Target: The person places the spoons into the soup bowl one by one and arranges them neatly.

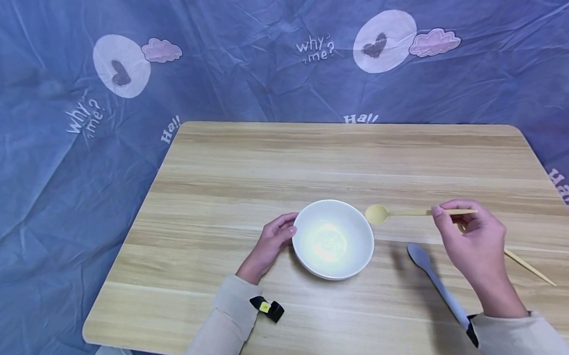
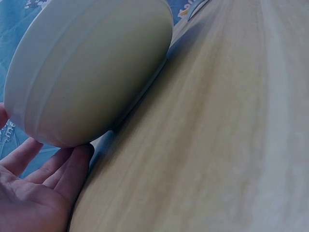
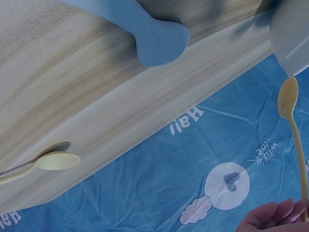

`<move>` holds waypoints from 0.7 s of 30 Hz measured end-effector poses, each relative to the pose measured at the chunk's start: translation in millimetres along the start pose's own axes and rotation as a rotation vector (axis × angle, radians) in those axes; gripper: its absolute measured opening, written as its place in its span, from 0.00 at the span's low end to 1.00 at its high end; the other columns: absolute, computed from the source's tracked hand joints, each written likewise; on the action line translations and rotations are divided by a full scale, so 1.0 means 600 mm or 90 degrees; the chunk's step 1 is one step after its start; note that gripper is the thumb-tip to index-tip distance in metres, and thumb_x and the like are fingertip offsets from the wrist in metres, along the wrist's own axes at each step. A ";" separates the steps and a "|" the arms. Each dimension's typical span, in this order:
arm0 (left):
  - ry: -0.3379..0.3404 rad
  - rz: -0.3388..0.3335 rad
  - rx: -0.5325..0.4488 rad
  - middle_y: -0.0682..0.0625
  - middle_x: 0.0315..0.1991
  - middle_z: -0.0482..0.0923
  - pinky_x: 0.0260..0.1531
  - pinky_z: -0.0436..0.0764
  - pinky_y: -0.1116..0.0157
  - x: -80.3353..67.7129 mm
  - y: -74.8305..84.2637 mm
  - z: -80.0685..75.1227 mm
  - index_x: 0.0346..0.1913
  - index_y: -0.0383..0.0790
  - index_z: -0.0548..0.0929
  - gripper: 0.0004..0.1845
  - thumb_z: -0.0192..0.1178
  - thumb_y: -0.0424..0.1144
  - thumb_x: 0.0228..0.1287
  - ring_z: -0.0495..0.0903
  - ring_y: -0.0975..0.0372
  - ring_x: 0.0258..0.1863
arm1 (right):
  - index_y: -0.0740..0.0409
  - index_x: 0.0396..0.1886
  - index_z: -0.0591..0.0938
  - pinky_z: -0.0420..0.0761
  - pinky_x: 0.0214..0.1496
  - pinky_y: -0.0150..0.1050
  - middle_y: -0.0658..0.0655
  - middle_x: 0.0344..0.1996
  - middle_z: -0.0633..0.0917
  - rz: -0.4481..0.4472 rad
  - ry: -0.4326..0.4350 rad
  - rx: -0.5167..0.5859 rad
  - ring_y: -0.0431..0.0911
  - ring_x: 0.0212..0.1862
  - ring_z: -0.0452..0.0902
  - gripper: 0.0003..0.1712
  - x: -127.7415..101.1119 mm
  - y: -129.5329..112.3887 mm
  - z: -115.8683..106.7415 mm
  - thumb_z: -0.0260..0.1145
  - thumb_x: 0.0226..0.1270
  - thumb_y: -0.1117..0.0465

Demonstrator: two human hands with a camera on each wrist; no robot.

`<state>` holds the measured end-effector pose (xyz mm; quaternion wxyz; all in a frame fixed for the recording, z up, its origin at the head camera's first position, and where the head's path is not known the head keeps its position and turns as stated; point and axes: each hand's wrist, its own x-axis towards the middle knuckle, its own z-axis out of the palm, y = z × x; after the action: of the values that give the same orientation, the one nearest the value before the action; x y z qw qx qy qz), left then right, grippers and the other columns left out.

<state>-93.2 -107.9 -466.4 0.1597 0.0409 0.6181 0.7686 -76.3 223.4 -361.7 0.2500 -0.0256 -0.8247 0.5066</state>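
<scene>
A white bowl (image 1: 331,212) stands upright on the table, lit inside. My left hand (image 1: 274,244) holds it by its left side, thumb at the rim. In the left wrist view, fingers (image 2: 72,171) rest against the outer wall (image 2: 106,72). Between thumb and fingers, my right hand (image 1: 477,244) pinches a pale yellow long-handled spoon (image 1: 376,214) by the handle, raised beside the bowl's right rim. The right wrist view shows this spoon (image 3: 288,99) with its tip at the bowl's edge (image 3: 294,46); whether they touch, I cannot tell.
A blue-grey spoon (image 1: 441,287) lies on the wooden table (image 1: 218,174) left of my right forearm. Another yellow spoon (image 1: 529,267) lies partly hidden beneath my right hand; its head (image 3: 58,161) shows in the right wrist view. Blue printed cloth (image 1: 242,53) hangs behind the table.
</scene>
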 end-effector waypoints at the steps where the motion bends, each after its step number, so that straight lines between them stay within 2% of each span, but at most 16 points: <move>1: 0.000 0.000 0.000 0.32 0.62 0.69 0.50 0.78 0.67 0.000 0.000 0.000 0.64 0.27 0.66 0.25 0.50 0.34 0.66 0.76 0.65 0.52 | 0.67 0.30 0.81 0.72 0.34 0.19 0.33 0.23 0.81 -0.002 -0.001 0.003 0.28 0.25 0.73 0.03 0.000 -0.001 0.000 0.65 0.54 0.75; 8: -0.001 0.001 -0.001 0.32 0.62 0.69 0.50 0.78 0.67 -0.001 0.000 0.000 0.64 0.27 0.66 0.25 0.50 0.35 0.66 0.76 0.65 0.52 | 0.68 0.30 0.81 0.73 0.35 0.19 0.35 0.25 0.82 -0.011 -0.006 0.020 0.28 0.26 0.74 0.04 -0.001 -0.002 0.001 0.64 0.54 0.76; 17: -0.004 0.000 -0.003 0.32 0.62 0.69 0.50 0.78 0.67 -0.001 0.000 -0.001 0.64 0.27 0.66 0.25 0.50 0.35 0.66 0.76 0.65 0.52 | 0.76 0.31 0.78 0.74 0.38 0.20 0.38 0.27 0.82 -0.011 -0.033 0.039 0.29 0.28 0.77 0.04 -0.009 -0.005 0.008 0.63 0.54 0.77; 21: -0.008 0.002 -0.002 0.31 0.62 0.68 0.51 0.78 0.67 -0.001 0.000 -0.002 0.64 0.27 0.66 0.25 0.49 0.35 0.67 0.76 0.65 0.52 | 0.74 0.31 0.79 0.74 0.38 0.20 0.39 0.27 0.82 -0.004 -0.044 0.038 0.30 0.29 0.77 0.04 -0.013 -0.003 0.011 0.63 0.55 0.77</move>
<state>-93.0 -108.9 -466.6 0.1621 0.0465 0.6156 0.7698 -71.8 214.5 -365.5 0.2237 0.0017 -0.8175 0.5307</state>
